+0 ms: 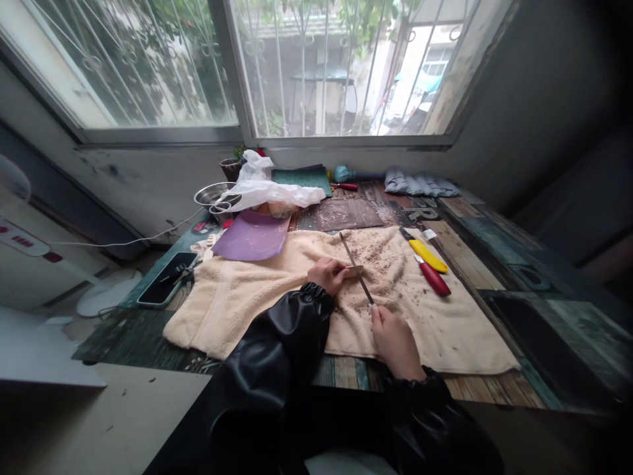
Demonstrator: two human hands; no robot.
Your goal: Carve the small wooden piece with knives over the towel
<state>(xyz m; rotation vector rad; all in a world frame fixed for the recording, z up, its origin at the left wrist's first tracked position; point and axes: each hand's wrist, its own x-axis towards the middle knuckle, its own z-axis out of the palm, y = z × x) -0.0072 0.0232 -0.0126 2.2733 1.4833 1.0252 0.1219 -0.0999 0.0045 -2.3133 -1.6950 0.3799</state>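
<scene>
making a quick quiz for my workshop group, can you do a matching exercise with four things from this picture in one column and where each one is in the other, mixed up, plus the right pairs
Things
1. thin metal tool
2. small brown piece
3. phone
4. red-handled tool

Places
A. on the table, off the left side of the towel
B. in the fingers of the left hand
C. on the towel, next to the yellow-handled tool
D. in the grip of the right hand

Right pairs: 1-D, 2-B, 3-A, 4-C
</scene>
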